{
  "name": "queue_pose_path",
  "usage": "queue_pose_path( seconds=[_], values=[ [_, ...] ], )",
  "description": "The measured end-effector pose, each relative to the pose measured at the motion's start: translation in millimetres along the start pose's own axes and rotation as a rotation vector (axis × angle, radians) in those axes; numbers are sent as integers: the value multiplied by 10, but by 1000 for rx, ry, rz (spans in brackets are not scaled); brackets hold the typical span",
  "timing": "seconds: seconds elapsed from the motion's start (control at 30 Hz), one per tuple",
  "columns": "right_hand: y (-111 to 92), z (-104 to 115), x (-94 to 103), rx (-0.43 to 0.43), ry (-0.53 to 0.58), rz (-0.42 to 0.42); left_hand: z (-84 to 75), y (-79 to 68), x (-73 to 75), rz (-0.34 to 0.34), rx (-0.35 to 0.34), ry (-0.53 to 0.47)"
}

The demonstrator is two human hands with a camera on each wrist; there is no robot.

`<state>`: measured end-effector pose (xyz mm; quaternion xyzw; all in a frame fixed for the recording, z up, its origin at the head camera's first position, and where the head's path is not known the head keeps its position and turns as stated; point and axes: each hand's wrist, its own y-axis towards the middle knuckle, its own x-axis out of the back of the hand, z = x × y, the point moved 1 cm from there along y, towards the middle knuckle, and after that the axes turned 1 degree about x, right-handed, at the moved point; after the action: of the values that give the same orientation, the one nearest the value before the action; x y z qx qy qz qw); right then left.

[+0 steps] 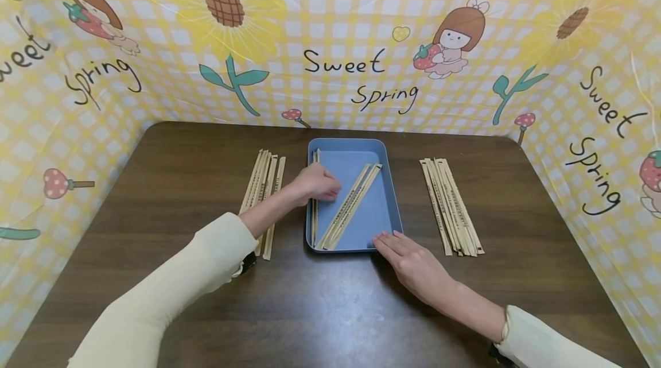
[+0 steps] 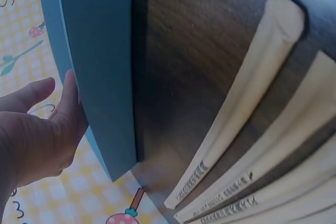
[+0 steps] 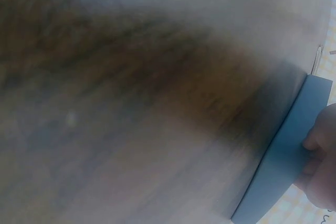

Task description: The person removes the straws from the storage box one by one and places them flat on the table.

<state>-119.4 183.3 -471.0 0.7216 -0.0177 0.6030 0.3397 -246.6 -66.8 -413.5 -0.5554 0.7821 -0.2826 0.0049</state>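
Note:
A blue tray (image 1: 382,207) stands on the table, with two paper-wrapped chopstick packs (image 1: 348,207) lying slantwise in it. More narrow packs (image 1: 314,224) lie along its left wall, partly covered by my left hand (image 1: 316,182). That hand reaches over the left rim with its fingers bent down into the tray. In the left wrist view, thumb and forefinger stand apart beside the tray's side, and nothing shows between them; the other fingertips are hidden. My right hand (image 1: 413,264) touches the tray's near right corner with fingers extended.
Left of the tray, partly beneath my left forearm, lies a group of wrapped chopsticks (image 1: 263,175). A similar bundle (image 1: 451,207) lies to the right. A yellow checked cloth (image 1: 330,29) with printed flowers encloses the back and sides of the dark wooden table (image 1: 330,322).

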Motion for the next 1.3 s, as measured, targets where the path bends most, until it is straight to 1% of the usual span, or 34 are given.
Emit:
queue_pose_path(
  seconds=[0.1,0.23,0.33,0.47,0.57,0.73,0.9,1.0,1.1,1.3],
  values=[
    [2,-1,2,2,1,-2,10,29,-63,6,-1,12],
    [6,-1,1,1,-2,3,16,73,-146,-6,-3,31],
    [9,0,1,1,-5,9,33,109,-194,-24,-20,58],
    [12,1,0,2,-4,12,54,131,-241,-32,-62,79],
    [13,-1,0,4,-4,12,56,138,-265,-42,-117,152],
    [11,-4,1,6,-3,12,56,172,-307,-72,-208,345],
    [8,-7,2,5,2,18,52,190,-356,-84,-261,442],
    [9,-10,4,5,1,19,38,199,-383,-100,-274,496],
    [12,-12,5,3,-1,21,17,197,-403,-115,-273,530],
    [0,-9,-4,2,0,26,17,194,-418,-122,-278,553]
  ],
)
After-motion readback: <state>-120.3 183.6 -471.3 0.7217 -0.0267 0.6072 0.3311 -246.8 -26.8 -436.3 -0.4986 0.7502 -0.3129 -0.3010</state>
